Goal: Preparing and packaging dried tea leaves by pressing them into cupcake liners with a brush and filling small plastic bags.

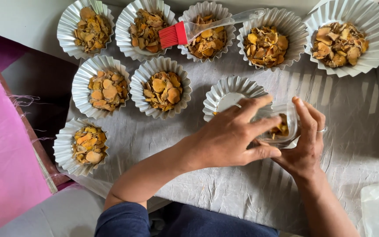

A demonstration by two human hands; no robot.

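both hands meet over a small clear container (281, 125) of yellow dried slices, the left hand (229, 136) spread across its top and the right hand (305, 142) cupped around its far side, each grip closed on it. just beside the container, to its left, sits an almost empty foil cup (227, 90) on the grey crinkled surface (242, 184). well beyond the container, a red brush (174, 35) rests across filled foil cups (163, 87).

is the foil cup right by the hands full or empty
Nearly empty: the fluted silver foil cup shows bare bottom with one yellow chip at its edge; the hands hide its near side.
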